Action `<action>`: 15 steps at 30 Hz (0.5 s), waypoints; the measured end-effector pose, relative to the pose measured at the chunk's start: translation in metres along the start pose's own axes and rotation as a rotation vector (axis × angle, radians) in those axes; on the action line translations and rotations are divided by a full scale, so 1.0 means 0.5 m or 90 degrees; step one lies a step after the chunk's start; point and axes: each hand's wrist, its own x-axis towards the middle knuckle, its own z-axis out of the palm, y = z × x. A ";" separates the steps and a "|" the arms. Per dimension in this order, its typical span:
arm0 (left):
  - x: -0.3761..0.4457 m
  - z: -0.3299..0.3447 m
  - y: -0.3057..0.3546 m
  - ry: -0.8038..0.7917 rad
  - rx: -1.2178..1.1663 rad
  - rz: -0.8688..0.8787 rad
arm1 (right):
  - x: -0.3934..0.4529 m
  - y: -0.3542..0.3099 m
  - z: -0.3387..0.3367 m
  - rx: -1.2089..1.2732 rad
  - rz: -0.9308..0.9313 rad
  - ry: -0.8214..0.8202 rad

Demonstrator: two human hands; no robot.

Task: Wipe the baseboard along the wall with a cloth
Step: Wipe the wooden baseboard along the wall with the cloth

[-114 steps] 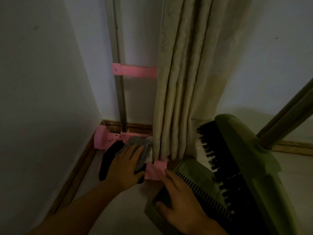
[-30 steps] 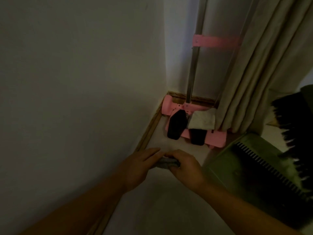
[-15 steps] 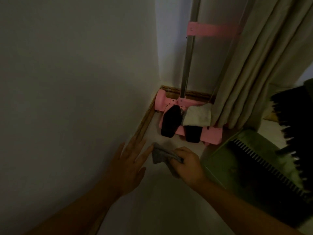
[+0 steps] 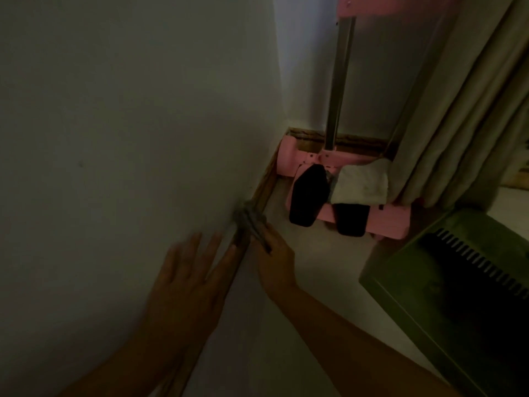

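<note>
A dim room corner fills the view: a plain pale wall (image 4: pixel 114 138) takes up the left half and meets a second wall at the back, with a light floor (image 4: pixel 315 267) below. Low on the left wall the left hand (image 4: pixel 186 285) lies flat, fingers straight and spread, its fingertips just beside the brown wooden baseboard (image 4: pixel 264 190) that runs along the foot of the wall toward the corner. Just right of it, the right hand (image 4: pixel 276 265) pinches a crumpled grey cloth (image 4: pixel 249 222) with curled fingers and holds the cloth against the baseboard; motion blur hides the exact contact. Farther along, in the corner, a pink plastic frame (image 4: pixel 383 224) with a grey metal upright pole (image 4: pixel 340 81) stands touching the baseboard and covers its end. Two black pads (image 4: pixel 307 196) and a folded white towel (image 4: pixel 362 184) lie on this frame. Right of that hangs a beige pleated curtain (image 4: pixel 458 110), its hem reaching the frame. At the lower right sits an olive-green plastic dustpan with a toothed comb edge (image 4: pixel 415 296), near the right forearm.
</note>
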 end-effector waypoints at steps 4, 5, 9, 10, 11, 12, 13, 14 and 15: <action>-0.001 -0.016 -0.002 0.013 0.019 -0.027 | -0.004 0.055 0.059 -0.110 -0.019 -0.076; -0.002 -0.020 -0.003 0.015 0.022 -0.033 | -0.010 0.063 0.070 -0.121 -0.025 -0.094; -0.010 -0.038 -0.010 0.021 0.061 -0.026 | -0.023 0.089 0.084 -0.151 -0.053 -0.131; -0.012 -0.043 -0.014 0.024 0.078 -0.022 | -0.024 0.095 0.085 -0.159 -0.050 -0.135; -0.014 -0.047 -0.019 0.025 0.094 -0.019 | -0.026 0.097 0.085 -0.159 -0.030 -0.139; -0.015 -0.052 -0.023 0.025 0.103 -0.020 | -0.029 0.100 0.088 -0.147 -0.008 -0.143; -0.016 -0.055 -0.025 0.027 0.106 -0.026 | -0.033 0.101 0.094 -0.130 0.011 -0.150; -0.016 -0.058 -0.026 0.031 0.107 -0.035 | -0.036 0.102 0.101 -0.111 0.024 -0.155; -0.016 -0.059 -0.027 0.033 0.107 -0.043 | -0.038 0.104 0.108 -0.095 0.033 -0.157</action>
